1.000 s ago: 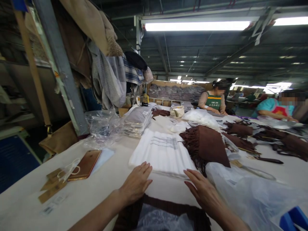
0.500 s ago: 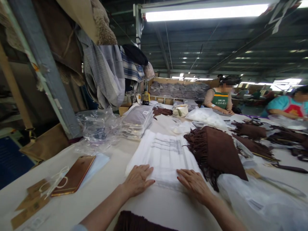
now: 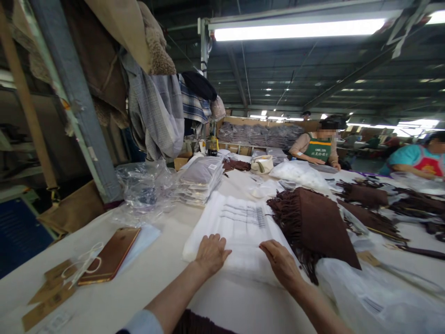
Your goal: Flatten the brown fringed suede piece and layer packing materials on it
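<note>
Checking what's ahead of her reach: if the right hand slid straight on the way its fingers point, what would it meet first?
The right hand points up-left across the white bag stack, probably meeting its printed lines first.

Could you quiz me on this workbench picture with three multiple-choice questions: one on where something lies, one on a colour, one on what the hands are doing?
1. Where does the phone lie?
A. left of the hands
B. on the fringed scarf
C. in a hand

2. What colour is the fringed scarf?
A. blue
B. dark brown
C. yellow

3. How are the person's hands placed?
A. clenched around the phone
B. lifted off the table
C. flat on the stack of white plastic bags

Answers: 1 A, it rests on the table near the paper tags. 2 B, cloth and fringe are brown. 3 C, left hand and right hand press open-palmed on the stack.
</note>
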Demonstrator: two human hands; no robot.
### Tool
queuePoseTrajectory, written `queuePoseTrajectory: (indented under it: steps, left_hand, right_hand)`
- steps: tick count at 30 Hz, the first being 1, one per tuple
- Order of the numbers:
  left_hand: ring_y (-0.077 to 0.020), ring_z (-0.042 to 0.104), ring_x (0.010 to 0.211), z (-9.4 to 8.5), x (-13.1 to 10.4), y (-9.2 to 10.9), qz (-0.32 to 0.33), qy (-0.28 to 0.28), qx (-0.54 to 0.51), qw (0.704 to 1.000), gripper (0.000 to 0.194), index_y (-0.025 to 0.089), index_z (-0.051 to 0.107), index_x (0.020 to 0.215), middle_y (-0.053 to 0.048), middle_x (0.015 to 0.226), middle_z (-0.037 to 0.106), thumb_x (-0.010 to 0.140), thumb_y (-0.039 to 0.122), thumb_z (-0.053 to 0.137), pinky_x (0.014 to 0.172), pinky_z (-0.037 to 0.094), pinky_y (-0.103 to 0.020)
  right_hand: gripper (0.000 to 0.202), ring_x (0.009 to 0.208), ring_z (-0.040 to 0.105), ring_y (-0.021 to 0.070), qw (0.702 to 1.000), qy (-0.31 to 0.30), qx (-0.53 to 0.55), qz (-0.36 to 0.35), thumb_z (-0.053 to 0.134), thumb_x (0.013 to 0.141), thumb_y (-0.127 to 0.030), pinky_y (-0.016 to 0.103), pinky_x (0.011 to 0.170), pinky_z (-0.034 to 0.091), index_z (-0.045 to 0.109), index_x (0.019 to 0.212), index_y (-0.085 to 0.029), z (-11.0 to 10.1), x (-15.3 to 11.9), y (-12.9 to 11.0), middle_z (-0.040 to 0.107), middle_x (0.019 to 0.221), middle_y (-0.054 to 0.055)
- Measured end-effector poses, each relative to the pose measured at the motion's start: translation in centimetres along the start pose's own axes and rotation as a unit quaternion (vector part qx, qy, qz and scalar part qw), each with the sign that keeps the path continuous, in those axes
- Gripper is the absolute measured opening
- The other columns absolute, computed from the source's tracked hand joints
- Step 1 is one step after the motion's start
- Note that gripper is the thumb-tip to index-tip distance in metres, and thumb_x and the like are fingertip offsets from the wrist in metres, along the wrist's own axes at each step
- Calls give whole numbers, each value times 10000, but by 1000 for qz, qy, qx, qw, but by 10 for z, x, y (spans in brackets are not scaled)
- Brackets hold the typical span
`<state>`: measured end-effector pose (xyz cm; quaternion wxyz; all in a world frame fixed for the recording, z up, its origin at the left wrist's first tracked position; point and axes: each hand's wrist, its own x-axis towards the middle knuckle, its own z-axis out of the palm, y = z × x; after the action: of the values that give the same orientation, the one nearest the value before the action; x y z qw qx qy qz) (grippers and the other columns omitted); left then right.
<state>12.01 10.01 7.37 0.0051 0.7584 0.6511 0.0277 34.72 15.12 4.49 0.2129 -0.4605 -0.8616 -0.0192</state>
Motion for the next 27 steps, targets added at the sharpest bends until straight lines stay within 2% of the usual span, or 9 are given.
queuePoseTrajectory:
  steps: [2, 4, 8, 10, 12, 14, 18, 23, 27]
  left_hand:
    - [-279, 569, 989, -1, 2, -2, 2, 9, 13, 1000, 249, 126, 600, 979, -139, 1003, 623, 897, 159, 368, 844, 417, -414]
    - [-274, 570, 981, -3, 0, -8, 3, 13, 28, 1000, 288, 117, 606, 949, -142, 969, 629, 858, 54, 340, 843, 410, -408]
    - [-285, 570, 955, -6, -12, -25, -6, 20, 51, 998, 308, 102, 606, 931, -155, 937, 627, 826, 7, 331, 828, 410, -404]
    - [-288, 570, 945, -7, -20, -33, -8, 24, 56, 998, 317, 104, 610, 917, -152, 930, 627, 822, -1, 326, 823, 412, -402]
    - [-288, 572, 940, -7, -29, -39, -12, 29, 55, 998, 326, 110, 614, 908, -146, 932, 630, 823, -3, 319, 823, 413, -398]
    - [-286, 574, 941, -5, -36, -44, -23, 36, 51, 998, 346, 117, 615, 907, -143, 946, 634, 812, -16, 310, 827, 412, -398]
    - [-284, 587, 935, -7, -46, -49, -81, 51, 21, 995, 378, 109, 609, 885, -164, 958, 640, 772, -56, 288, 816, 415, -403]
    - [-245, 616, 881, -32, -34, -52, -188, 68, -101, 975, 270, 159, 592, 825, -107, 888, 655, 846, 59, 342, 757, 434, -359]
    - [-156, 613, 670, -52, -14, -60, -265, 91, -264, 923, 151, 145, 591, 814, -30, 739, 633, 877, 214, 473, 617, 466, -282]
  right_hand:
    - [318, 802, 601, 162, 999, 23, -9, -35, 313, 950, -289, 280, 731, 468, 618, 907, -208, -6, -4, 1, 646, 857, 47]
    - [320, 790, 584, 160, 996, 41, -25, -71, 294, 951, -250, 284, 735, 457, 609, 917, -201, -12, -12, 2, 633, 837, 49]
    - [273, 807, 574, 160, 987, 60, -76, -124, 366, 899, -119, 300, 784, 439, 578, 1047, -206, -19, -36, 4, 644, 877, 30]
    - [404, 909, 579, 170, 984, 71, -107, -121, 386, 829, -16, 319, 861, 420, 530, 1152, -212, -17, -51, 7, 650, 988, 33]
    - [478, 956, 582, 199, 984, 87, -137, -80, 386, 767, 42, 349, 875, 419, 528, 1156, -197, -12, -64, 13, 644, 1037, 58]
    - [431, 882, 605, 218, 983, 97, -157, -20, 387, 743, 49, 354, 796, 448, 580, 1047, -187, -8, -74, 18, 657, 958, 71]
    - [352, 723, 627, 193, 982, 102, -134, 87, 381, 719, 28, 293, 653, 469, 618, 822, -212, -8, -81, 25, 664, 809, 53]
    - [307, 670, 652, 167, 973, 117, -4, 199, 347, 800, -160, 259, 611, 488, 636, 891, -209, -28, -63, 30, 691, 773, 45]
    - [418, 517, 605, 171, 949, 130, 106, 267, 283, 818, -304, 280, 540, 481, 641, 982, -164, -49, -46, 30, 622, 544, 2]
